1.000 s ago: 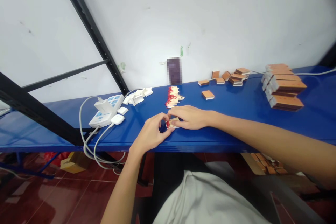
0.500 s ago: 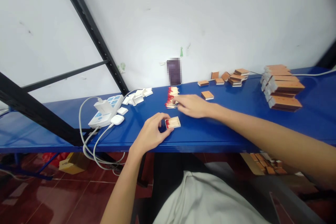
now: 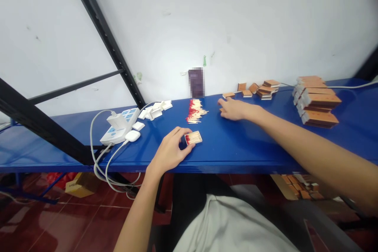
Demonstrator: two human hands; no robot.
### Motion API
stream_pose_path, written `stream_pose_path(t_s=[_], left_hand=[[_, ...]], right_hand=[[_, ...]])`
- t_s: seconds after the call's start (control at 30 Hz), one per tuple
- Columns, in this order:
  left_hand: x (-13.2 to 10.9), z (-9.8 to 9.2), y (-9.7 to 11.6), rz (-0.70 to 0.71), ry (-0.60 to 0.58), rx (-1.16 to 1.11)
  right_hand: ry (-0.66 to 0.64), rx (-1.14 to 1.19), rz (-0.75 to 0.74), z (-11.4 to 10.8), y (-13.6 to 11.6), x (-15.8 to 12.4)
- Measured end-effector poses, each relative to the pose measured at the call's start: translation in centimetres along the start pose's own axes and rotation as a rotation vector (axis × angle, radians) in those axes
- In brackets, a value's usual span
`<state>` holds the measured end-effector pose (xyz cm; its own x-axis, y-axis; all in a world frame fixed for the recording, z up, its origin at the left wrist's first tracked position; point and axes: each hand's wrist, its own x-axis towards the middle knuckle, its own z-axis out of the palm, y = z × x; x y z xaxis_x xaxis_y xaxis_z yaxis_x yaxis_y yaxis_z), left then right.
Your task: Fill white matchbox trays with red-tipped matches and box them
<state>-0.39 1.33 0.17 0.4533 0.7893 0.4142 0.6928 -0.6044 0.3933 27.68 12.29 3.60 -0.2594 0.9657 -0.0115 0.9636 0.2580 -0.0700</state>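
A pale shirt [image 3: 224,224] fills the near edge, above a glossy red-brown tiled floor [image 3: 79,224]. Under the table to the right sits an open carton [image 3: 277,184] of orange matchboxes [image 3: 295,185]; to the left, a yellow box [image 3: 78,188]. The table [image 3: 236,147] is smooth, shiny and deep blue, running the width of the view. Close to its front edge, the left hand [image 3: 169,147] pinches a small tray [image 3: 201,138] between thumb and fingers; red-tipped matches [image 3: 193,138] lie inside it. To the left, white cables trail over the edge from a power strip [image 3: 130,116]. Farther in, the right hand [image 3: 234,109] bends over an orange box [image 3: 221,110], mostly hidden beneath it; whether the fingers grip it I cannot tell. A loose heap of matches [image 3: 195,112] lies between white trays [image 3: 155,111] and that hand. Stacked orange packs [image 3: 320,100] stand at the right. Along the back, more orange boxes [image 3: 267,88] and a blurred purple object [image 3: 197,82] sit near the scuffed white wall [image 3: 236,15].
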Motion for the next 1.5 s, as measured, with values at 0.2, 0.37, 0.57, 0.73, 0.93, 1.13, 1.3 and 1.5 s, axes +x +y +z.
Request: stream_pose_path(t_s=[0.2,0.37,0.57,0.73,0.93,1.13,1.3,1.5], left_hand=[[0.0,0.2,-0.3,-0.023,0.0,0.032],[0.1,0.0,-0.2,-0.022,-0.014,0.055],[0.0,0.0,-0.3,-0.031,-0.008,-0.02],[0.0,0.0,-0.5,-0.03,-0.007,-0.039],[0.0,0.1,-0.5,-0.027,-0.008,-0.045],[0.0,0.0,-0.6,-0.024,-0.009,-0.06],[-0.1,0.2,-0.7,-0.027,0.003,-0.053],[0.0,0.2,-0.8,-0.062,-0.007,-0.034]], right_hand=[[-0.081,0.176,-0.545,-0.1,-4.9,-3.2],[-0.012,0.191,-0.742,0.2,-7.3,-4.8],[0.113,0.245,-0.792,0.9,-6.4,-3.7],[0.129,0.306,-0.788,1.1,-6.3,-3.4],[0.119,0.351,-0.733,1.4,-6.3,-3.4],[0.143,0.359,-0.799,1.3,-6.2,-3.5],[0.147,0.35,-0.806,1.3,-6.2,-3.4],[0.164,0.321,-0.797,1.4,-6.2,-3.2]])
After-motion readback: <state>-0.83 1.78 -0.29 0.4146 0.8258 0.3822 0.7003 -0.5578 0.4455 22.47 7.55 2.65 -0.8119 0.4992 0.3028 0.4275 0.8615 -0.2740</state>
